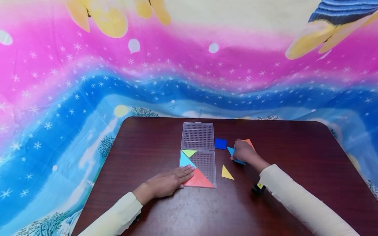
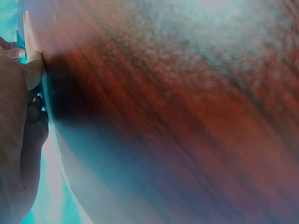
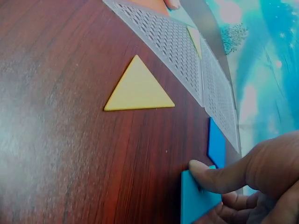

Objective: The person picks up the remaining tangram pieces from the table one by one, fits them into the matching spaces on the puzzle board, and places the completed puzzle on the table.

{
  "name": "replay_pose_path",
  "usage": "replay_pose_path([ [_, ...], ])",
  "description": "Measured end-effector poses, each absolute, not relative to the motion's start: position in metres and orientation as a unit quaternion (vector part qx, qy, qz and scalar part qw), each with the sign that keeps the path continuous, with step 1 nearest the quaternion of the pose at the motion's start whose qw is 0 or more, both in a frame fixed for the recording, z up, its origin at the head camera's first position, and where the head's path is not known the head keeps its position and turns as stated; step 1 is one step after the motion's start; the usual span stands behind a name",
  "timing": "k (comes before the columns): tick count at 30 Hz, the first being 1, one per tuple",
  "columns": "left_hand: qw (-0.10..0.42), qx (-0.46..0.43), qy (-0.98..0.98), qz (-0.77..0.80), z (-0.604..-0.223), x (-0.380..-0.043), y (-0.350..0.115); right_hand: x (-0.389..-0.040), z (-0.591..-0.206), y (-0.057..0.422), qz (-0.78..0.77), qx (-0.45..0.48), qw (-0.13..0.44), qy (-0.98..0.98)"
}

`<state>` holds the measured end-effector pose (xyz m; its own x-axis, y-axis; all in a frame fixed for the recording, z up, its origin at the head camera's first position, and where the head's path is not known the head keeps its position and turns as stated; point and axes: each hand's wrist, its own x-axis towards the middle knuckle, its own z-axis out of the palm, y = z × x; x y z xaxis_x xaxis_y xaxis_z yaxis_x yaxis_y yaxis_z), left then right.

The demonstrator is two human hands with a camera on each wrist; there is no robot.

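An open clear plastic case point(image 1: 208, 160) lies on the table, its lower half holding a light green triangle point(image 1: 189, 153), a light blue piece point(image 1: 186, 159) and a large coral-red triangle point(image 1: 200, 180). My left hand point(image 1: 169, 182) rests with extended fingers on the light blue and red pieces. To the right of the case, my right hand point(image 1: 246, 152) pinches a blue tangram piece point(image 3: 198, 198), thumb on its face; the hand hides part of its outline. Beyond that hand an orange piece point(image 1: 249, 143) shows partly. A dark blue piece point(image 1: 220, 143) lies close by.
A yellow triangle point(image 1: 226, 172) lies on the dark wooden table point(image 1: 141, 147) between the case and my right hand. The case's perforated other half point(image 1: 197, 136) lies flat toward the far edge. Behind the table hangs a patterned cloth point(image 1: 189, 78).
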<state>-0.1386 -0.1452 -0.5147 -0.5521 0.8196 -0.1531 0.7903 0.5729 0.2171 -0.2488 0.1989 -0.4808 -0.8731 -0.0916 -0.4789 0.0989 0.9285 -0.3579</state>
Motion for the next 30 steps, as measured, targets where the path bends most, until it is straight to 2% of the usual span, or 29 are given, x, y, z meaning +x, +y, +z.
replay_pose_path([
  [5,0.126,0.457,0.878,0.062,-0.513,-0.139,-0.145,-0.248,-0.476,0.21,-0.247,0.003,0.237,0.94],
  [15,0.135,0.456,0.877,0.07,-0.513,-0.14,-0.144,-0.249,-0.464,0.215,-0.345,0.02,0.256,0.903],
  [30,0.129,0.458,0.876,0.079,-0.513,-0.139,-0.144,-0.236,-0.464,0.183,-0.482,-0.005,0.252,0.839],
])
